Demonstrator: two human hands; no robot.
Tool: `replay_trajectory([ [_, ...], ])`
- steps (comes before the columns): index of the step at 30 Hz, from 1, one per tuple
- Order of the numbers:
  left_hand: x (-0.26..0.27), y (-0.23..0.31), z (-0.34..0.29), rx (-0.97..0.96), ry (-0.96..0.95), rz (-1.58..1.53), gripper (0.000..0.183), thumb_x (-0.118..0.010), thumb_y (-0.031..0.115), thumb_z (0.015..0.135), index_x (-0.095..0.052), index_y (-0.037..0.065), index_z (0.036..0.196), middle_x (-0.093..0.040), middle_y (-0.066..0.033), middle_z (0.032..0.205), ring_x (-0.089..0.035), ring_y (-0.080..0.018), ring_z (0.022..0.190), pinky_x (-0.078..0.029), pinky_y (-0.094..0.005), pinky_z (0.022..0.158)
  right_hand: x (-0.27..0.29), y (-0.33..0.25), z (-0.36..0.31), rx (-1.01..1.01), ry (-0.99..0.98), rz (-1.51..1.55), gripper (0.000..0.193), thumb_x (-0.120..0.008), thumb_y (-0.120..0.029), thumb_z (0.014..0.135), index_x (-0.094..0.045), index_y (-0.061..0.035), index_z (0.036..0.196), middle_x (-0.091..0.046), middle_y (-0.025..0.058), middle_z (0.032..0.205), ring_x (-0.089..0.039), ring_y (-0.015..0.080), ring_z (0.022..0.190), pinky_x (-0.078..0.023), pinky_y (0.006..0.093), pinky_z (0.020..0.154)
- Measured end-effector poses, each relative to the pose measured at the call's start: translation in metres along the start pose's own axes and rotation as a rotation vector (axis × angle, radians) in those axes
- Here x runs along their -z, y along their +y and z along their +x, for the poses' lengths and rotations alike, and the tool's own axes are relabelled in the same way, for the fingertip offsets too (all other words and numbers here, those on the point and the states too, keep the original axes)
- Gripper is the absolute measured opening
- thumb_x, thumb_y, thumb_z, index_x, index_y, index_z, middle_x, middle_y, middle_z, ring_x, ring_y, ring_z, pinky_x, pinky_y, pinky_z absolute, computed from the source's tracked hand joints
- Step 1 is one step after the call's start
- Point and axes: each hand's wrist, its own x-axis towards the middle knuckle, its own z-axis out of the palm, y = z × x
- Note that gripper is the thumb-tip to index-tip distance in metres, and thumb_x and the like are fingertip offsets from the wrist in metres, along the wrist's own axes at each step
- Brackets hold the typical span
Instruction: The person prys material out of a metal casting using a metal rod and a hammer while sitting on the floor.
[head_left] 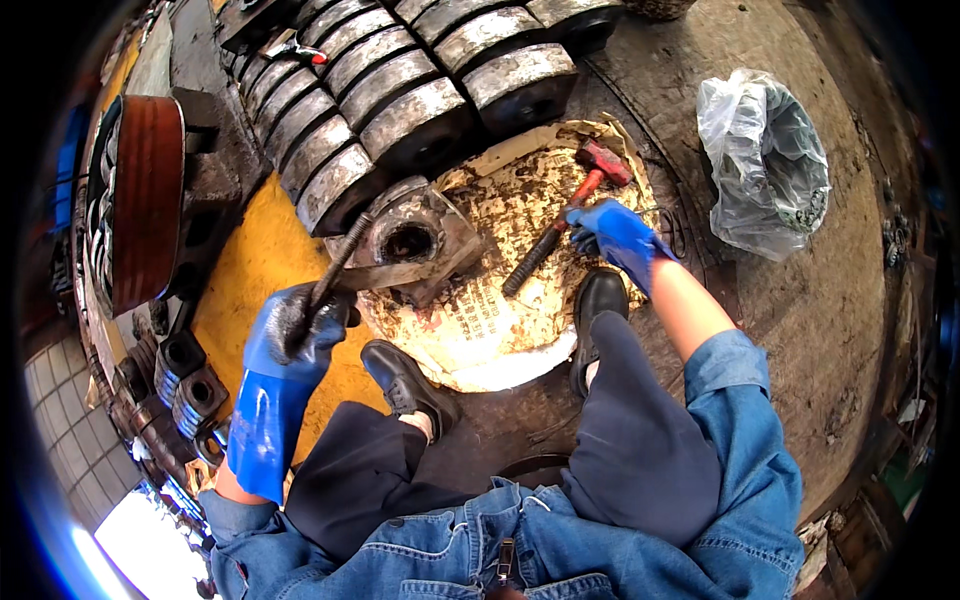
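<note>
My left hand [292,335], in a long blue glove blackened at the fingers, is closed round a dark ribbed metal rod [343,255] that slants up and away. A flat metal bar [395,275] runs from beside this glove across a greasy metal block [440,222] with a round hole; whether it joins the rod I cannot tell. My right hand [622,238], also gloved in blue, has its fingers curled at the handle of a hammer [535,258]. The hammer's red head points away, above a stained cardboard sheet [490,345]; part of its grip is hidden by the fingers.
Rows of heavy curved metal blocks [410,110] stand at the far side. A bin lined with clear plastic [735,150] stands at the right. Leftward are a reddish-brown curved part [148,200] and several small metal pieces [190,385]. My black shoes [408,385] flank the cardboard.
</note>
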Motion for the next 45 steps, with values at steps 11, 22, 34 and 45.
replay_trajectory([
  [11, 0.01, -0.016, 0.008, -0.001, 0.144, -0.014, 0.025, -0.058, 0.016, 0.093, -0.066, -0.006, 0.102, -0.069, -0.0104, 0.08, -0.061, -0.0129, 0.067, -0.05, -0.0267, 0.061, -0.04, -0.023, 0.028, -0.056, 0.47, -0.429, 0.041, -0.053, -0.037, 0.093, -0.067, 0.0012, 0.093, -0.071, 0.0167, 0.093, -0.067, 0.0255, 0.082, -0.05, 0.0409, 0.072],
  [22, 0.01, -0.022, -0.005, 0.046, 0.209, 0.331, 0.016, -0.061, 0.016, 0.09, -0.067, 0.001, 0.093, -0.066, -0.0099, 0.075, -0.06, -0.0178, 0.067, -0.049, -0.032, 0.062, -0.026, -0.074, -0.051, -0.071, -0.184, 1.027, 0.023, -0.047, -0.025, 0.098, -0.052, -0.0115, 0.08, -0.046, -0.0016, 0.058, -0.047, 0.0167, 0.046, -0.045, 0.0307, 0.043],
  [34, 0.009, -0.001, -0.001, -0.13, 0.233, 0.556, 0.029, -0.062, 0.031, 0.089, -0.069, 0.007, 0.103, -0.07, -0.0192, 0.099, -0.067, -0.0358, 0.091, -0.053, -0.0425, 0.079, -0.107, -0.259, -0.37, 0.759, -0.902, 0.666, 0.04, -0.058, -0.038, 0.094, -0.06, -0.0058, 0.117, -0.066, 0.0036, 0.092, -0.059, 0.0166, 0.077, -0.051, 0.0339, 0.067],
  [45, -0.011, -0.039, -0.009, -0.048, 0.289, 0.469, 0.036, -0.064, 0.034, 0.088, -0.066, 0.007, 0.113, -0.068, -0.0194, 0.109, -0.065, -0.0367, 0.101, -0.052, -0.042, 0.087, -0.157, -0.123, -0.346, 0.485, -0.157, 0.158, 0.031, -0.065, -0.041, 0.092, -0.066, -0.011, 0.097, -0.056, -0.0006, 0.066, -0.048, 0.0093, 0.051, -0.038, 0.0255, 0.047],
])
